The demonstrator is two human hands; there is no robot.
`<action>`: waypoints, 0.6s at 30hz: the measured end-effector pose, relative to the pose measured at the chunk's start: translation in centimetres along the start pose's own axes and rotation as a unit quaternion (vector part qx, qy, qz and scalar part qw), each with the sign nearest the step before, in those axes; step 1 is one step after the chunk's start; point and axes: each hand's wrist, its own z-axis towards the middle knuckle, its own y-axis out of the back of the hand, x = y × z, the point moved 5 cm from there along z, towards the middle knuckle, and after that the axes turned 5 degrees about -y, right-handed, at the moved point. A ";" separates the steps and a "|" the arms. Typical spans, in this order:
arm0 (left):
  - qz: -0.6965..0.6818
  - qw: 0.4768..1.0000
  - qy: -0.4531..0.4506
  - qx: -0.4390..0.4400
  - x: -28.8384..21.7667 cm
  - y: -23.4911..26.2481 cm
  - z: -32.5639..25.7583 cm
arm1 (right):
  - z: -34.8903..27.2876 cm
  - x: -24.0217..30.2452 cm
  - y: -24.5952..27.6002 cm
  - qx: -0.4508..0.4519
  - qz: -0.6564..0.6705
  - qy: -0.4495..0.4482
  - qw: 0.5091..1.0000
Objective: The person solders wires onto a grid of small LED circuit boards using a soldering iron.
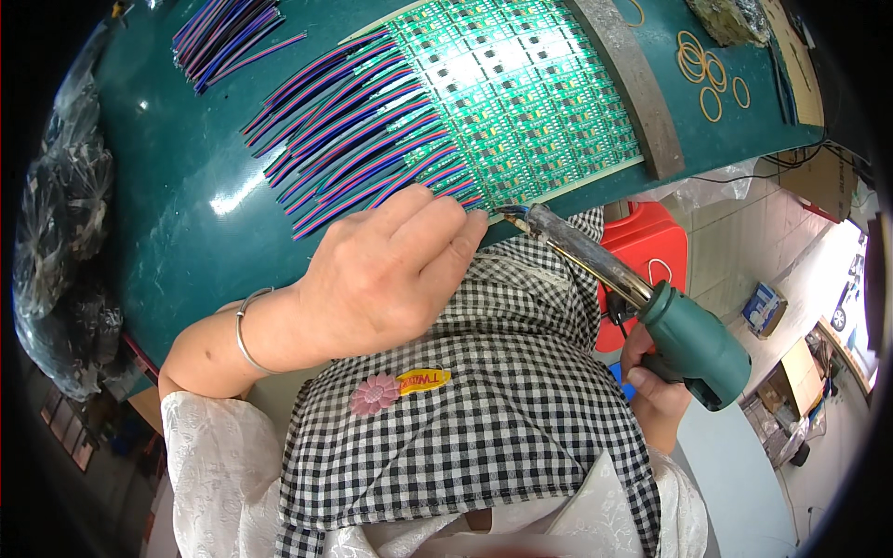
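Observation:
A panel of green circuit boards [535, 102] lies on the table, with rows of thin red, blue and black wires [349, 130] fanning out from its left side. At the panel's near corner my left hand [381, 270] is closed, fingertips pinched on a wire that the fingers mostly hide. My right hand [659, 395] grips a green-handled soldering gun [693, 339] from below. Its dark barrel slants up to the left, and the tip is by the near corner of the panel, close to my left fingertips.
A heavy metal bar [637, 93] lies across the panel's right part. Loose wires [223, 37] form a bundle at the back left of the green table [177, 177]. Rubber bands [712, 74] lie at the right. A red stool [660, 237] stands beneath the table edge; clear plastic bags [65, 223] hang left.

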 end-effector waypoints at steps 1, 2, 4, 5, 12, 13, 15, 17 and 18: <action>0.005 1.000 -0.003 -0.001 -0.1 0.0 0.1 | 0.1 0.1 -0.2 -0.009 0.029 -0.042 0.999; 0.011 1.000 -0.005 -0.002 -0.1 -0.1 0.1 | 0.1 -0.1 -0.3 -0.017 0.059 -0.084 0.995; 0.014 1.000 -0.008 -0.002 -0.2 0.0 0.2 | -0.1 -0.4 0.5 0.008 -0.050 -0.050 0.997; 0.017 1.000 -0.010 -0.001 -0.2 0.1 0.2 | -0.1 -0.2 0.4 0.033 -0.158 -0.015 0.987; 0.017 1.000 -0.016 -0.008 -0.5 0.0 0.5 | 0.3 1.4 0.0 -0.001 -0.144 -0.018 0.989; 0.025 1.000 -0.018 -0.003 -0.6 0.1 0.6 | 0.4 1.4 -0.4 -0.011 0.013 -0.080 0.997; 0.033 0.999 -0.020 0.002 -0.6 0.1 0.6 | 0.4 0.8 -0.6 -0.019 0.169 -0.139 0.976; 0.037 0.999 -0.020 0.009 -0.7 0.2 0.6 | 0.4 0.5 -0.2 0.060 0.187 -0.075 0.978; 0.036 0.999 -0.021 0.009 -0.8 0.2 0.6 | 0.2 0.1 0.3 0.060 0.186 -0.075 0.978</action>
